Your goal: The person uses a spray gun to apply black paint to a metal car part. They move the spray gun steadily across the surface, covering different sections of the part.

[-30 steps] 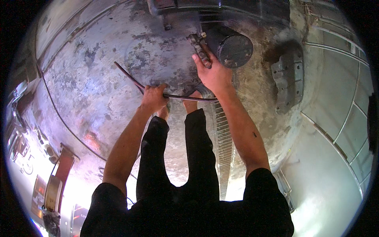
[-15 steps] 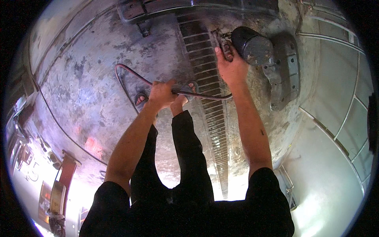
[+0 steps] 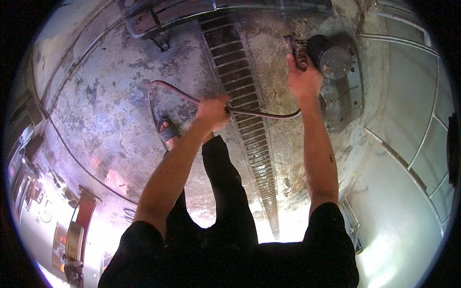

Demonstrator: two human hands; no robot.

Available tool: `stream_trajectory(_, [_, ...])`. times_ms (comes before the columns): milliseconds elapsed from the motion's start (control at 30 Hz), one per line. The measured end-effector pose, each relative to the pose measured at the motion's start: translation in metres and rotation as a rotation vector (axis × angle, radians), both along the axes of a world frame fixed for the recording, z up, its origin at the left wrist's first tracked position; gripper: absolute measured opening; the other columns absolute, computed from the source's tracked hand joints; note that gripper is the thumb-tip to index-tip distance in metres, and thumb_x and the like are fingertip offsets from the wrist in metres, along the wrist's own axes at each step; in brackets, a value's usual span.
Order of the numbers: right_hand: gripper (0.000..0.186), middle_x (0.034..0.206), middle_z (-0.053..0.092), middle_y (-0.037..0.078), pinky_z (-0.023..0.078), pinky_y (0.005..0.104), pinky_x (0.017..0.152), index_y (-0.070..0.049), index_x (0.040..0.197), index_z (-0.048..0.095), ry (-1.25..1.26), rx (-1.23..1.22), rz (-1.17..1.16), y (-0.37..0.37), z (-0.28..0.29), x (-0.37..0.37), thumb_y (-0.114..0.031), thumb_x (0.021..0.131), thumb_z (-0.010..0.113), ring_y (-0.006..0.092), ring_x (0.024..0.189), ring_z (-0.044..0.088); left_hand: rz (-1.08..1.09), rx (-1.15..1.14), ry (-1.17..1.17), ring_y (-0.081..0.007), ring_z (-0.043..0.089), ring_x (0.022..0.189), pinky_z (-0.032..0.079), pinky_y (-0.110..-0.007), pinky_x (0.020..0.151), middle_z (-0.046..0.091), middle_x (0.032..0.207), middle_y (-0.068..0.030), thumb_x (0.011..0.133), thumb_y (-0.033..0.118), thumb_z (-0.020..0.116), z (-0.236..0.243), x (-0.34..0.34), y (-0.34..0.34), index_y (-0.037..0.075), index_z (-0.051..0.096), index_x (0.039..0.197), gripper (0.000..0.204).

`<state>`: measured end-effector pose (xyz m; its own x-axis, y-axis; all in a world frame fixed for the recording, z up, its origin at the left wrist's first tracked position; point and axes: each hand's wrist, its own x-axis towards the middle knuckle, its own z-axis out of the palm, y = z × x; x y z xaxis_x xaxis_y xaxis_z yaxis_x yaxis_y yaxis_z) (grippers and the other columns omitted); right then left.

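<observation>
My right hand (image 3: 306,85) is closed around a spray gun (image 3: 300,58) with a dark round canister (image 3: 337,63) on its right side. A reddish-brown hose (image 3: 266,114) runs from near my right wrist to my left hand (image 3: 214,112), whose fingers wrap round it. Beyond the left hand the hose loops up and back down toward my sandalled left foot (image 3: 166,129). Partly behind the canister, a dark moulded panel with holes (image 3: 344,111) lies on the floor. My fingers and palm hide much of the gun's handle.
A slotted drain grate (image 3: 237,84) crosses the stained concrete floor (image 3: 115,115). Along the far side lies a long dark part resembling a bumper (image 3: 187,23). Metal pipe racks (image 3: 401,156) stand against the right wall. A thin cable (image 3: 72,150) trails across the left floor.
Both hands have shifted right in the picture, the right one carrying the spray gun farther over the dark panel. My right foot is now hidden behind the left hand and trouser leg.
</observation>
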<state>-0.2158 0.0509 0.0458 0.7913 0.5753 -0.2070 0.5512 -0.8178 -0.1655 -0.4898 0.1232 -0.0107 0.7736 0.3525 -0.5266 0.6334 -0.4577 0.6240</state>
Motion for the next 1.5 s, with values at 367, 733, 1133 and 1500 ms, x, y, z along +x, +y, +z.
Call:
stream_trajectory(367, [0.059, 0.096, 0.074, 0.013, 0.055, 0.0486, 0.083, -0.017, 0.132, 0.062, 0.125, 0.181, 0.022, 0.046, 0.042, -0.058, -0.059, 0.091, 0.058, 0.0392, 0.089, 0.071, 0.078, 0.001, 0.096, -0.0404, 0.068, 0.090, 0.045, -0.051, 0.090, 0.071, 0.088, -0.0187, 0.078, 0.025, 0.070, 0.024, -0.052, 0.032, 0.012, 0.061, 0.122, 0.046])
stream_trajectory(733, [0.054, 0.093, 0.073, 0.013, 0.053, 0.0466, 0.087, -0.016, 0.132, 0.064, 0.220, 0.331, 0.187, 0.129, 0.057, -0.250, -0.053, 0.091, 0.061, 0.0362, 0.096, 0.068, 0.060, 0.004, 0.130, -0.0368, 0.069, 0.090, 0.045, -0.046, 0.090, 0.071, 0.084, -0.0193, 0.075, 0.021, 0.071, 0.037, -0.228, 0.121, 0.012, 0.062, 0.118, 0.045])
stream_trajectory(1133, [0.056, 0.103, 0.070, 0.020, 0.053, 0.0478, 0.086, -0.017, 0.135, 0.060, 0.276, 0.271, -0.130, 0.153, 0.055, -0.376, -0.051, 0.091, 0.063, 0.0406, 0.096, 0.068, -0.135, 0.040, 0.094, -0.0366, 0.068, 0.089, 0.045, -0.046, 0.089, 0.070, 0.084, -0.0173, 0.073, 0.017, 0.070, 0.052, -0.346, 0.213, 0.013, 0.059, 0.118, 0.046])
stream_trajectory(1500, [0.052, 0.119, 0.067, 0.017, 0.051, 0.0487, 0.093, -0.020, 0.133, 0.061, 0.231, 0.112, -0.168, 0.161, 0.007, -0.417, -0.050, 0.091, 0.062, 0.0385, 0.108, 0.064, -0.245, -0.003, 0.148, -0.0359, 0.067, 0.099, 0.045, -0.049, 0.092, 0.070, 0.098, -0.0191, 0.074, 0.025, 0.073, 0.015, -0.363, 0.239, 0.011, 0.058, 0.123, 0.054])
